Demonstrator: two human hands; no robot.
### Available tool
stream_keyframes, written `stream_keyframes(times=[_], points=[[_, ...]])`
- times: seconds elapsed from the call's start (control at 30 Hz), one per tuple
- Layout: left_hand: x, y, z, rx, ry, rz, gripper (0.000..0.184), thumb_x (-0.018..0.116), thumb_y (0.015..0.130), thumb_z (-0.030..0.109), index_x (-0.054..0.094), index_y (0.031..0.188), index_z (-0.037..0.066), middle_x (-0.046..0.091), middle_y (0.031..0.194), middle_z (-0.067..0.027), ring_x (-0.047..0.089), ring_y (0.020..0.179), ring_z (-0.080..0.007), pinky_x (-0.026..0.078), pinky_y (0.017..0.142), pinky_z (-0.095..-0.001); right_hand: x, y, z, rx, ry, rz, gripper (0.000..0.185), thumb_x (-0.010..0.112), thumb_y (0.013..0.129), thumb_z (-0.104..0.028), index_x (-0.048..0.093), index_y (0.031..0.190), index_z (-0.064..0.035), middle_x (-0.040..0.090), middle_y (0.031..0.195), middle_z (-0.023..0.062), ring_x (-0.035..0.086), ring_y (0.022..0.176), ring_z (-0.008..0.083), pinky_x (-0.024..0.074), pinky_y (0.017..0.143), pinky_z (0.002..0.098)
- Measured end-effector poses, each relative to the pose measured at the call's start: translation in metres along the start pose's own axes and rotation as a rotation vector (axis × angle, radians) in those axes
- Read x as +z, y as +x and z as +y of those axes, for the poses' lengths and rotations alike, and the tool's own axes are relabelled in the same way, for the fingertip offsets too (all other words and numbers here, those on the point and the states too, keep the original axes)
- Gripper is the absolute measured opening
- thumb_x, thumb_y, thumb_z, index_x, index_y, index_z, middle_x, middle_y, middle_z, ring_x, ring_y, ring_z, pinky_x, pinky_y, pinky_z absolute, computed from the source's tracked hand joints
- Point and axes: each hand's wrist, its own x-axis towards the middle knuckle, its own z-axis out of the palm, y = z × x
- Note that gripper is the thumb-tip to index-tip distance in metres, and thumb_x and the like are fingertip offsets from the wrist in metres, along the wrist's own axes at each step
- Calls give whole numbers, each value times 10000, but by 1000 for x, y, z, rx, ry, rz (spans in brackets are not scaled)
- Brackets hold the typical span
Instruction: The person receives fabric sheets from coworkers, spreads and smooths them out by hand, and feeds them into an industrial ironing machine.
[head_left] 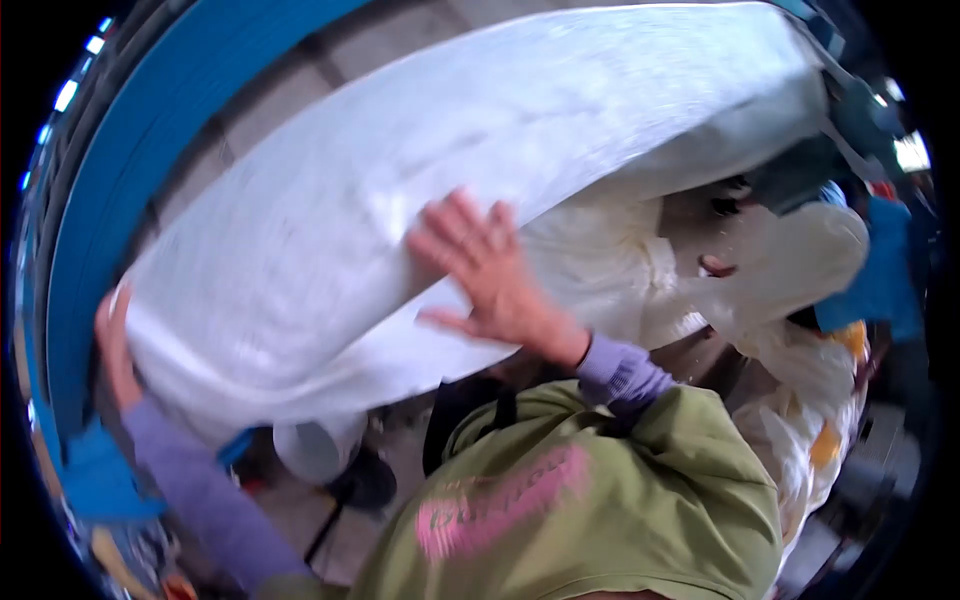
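Observation:
A long sheet of white fabric (330, 200) stretches across the view in front of me, from the lower left to the upper right, its near edge folded over. At the far left end of the sheet, my left hand (115, 340) is at its edge; the fingers curl behind the cloth and are partly hidden. My right hand (480, 265) lies over the near part of the sheet with its fingers spread, somewhat blurred. Whether its palm presses on the cloth I cannot tell.
A blue curved panel (110, 190) runs along the left and top. Crumpled cream cloth (600, 250) hangs at the right, near another person's hand (716, 266). Below the sheet stand a white bucket-like container (310, 445) and a dark round base (368, 482).

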Motion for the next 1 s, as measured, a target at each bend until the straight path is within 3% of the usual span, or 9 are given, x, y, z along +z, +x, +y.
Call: stream_keyframes(times=[0.2, 0.27, 0.33, 0.43, 0.5, 0.57, 0.63, 0.77, 1.0], points=[[23, -174, 70, -5, 19, 191, 350, 629, 798, 298, 598, 1006, 18, 611, 944, -43, 538, 854, -113, 405, 761, -231, 10, 89, 33, -126, -172, 52, 756, 499, 738, -663, 405, 1317, -185, 396, 1337, 96, 283, 1292, 295, 181, 1047, 464], [34, -264, 30, -310, -156, 32, 294, 633, 787, 314, 630, 959, 75, 631, 906, -16, 554, 780, -79, 417, 678, -223, 4, 111, 26, -295, -189, 295, 563, 479, 857, -471, 463, 1201, -25, 452, 1250, 177, 383, 1213, 328, 310, 987, 500], [97, -320, 26, -677, -211, -40, 351, 675, 746, 217, 601, 1044, 45, 626, 925, -37, 576, 850, -118, 443, 753, -258, -7, 129, 21, -123, -55, 47, 671, 499, 822, -527, 398, 1273, -40, 331, 1344, 191, 218, 1298, 370, 189, 1024, 564], [232, -329, -66, -478, -403, -98, 671, 743, 673, 139, 429, 1252, 7, 433, 1274, -94, 446, 1129, -199, 375, 920, -294, 38, 184, 39, -111, -85, 118, 600, 509, 820, -469, 430, 1237, -46, 394, 1301, 181, 319, 1246, 362, 261, 1005, 526], [295, -306, -54, -476, -809, -473, 634, 724, 710, 129, 421, 1246, -19, 460, 1244, -78, 450, 1119, -164, 373, 918, -279, 46, 201, 27, -86, -15, 32, 535, 523, 822, -397, 443, 1212, -41, 425, 1274, 181, 376, 1202, 351, 299, 982, 512], [336, -294, -44, -510, -790, -299, 528, 643, 800, 187, 444, 1249, -8, 494, 1213, -85, 456, 1104, -149, 354, 936, -271, 59, 200, 30, -207, 120, 126, 423, 549, 812, -234, 459, 1177, -40, 472, 1224, 181, 451, 1127, 340, 352, 934, 497], [340, -292, -66, -849, -766, -199, 497, 597, 835, 270, 472, 1224, -13, 518, 1159, -77, 477, 1065, -158, 366, 921, -279, 19, 144, -10, -319, 70, 396, 411, 565, 819, -180, 451, 1179, -19, 484, 1176, 229, 473, 1093, 352, 346, 940, 470], [216, -332, -129, -588, -895, 353, 350, 552, 871, 248, 546, 1094, -21, 584, 961, -85, 566, 876, -181, 452, 784, -316, -3, 14, 39, -180, -17, 643, 244, 576, 753, 16, 612, 976, -75, 585, 1100, 108, 477, 1142, 275, 297, 992, 421], [221, -318, -78, -483, -861, 73, 366, 554, 867, 151, 453, 1173, -23, 520, 1129, -119, 508, 1036, -208, 400, 905, -340, 64, -352, 156, 587, -500, -107, 241, 481, 809, -131, 563, 1032, -87, 471, 1239, 116, 434, 1128, 294, 311, 967, 454]])
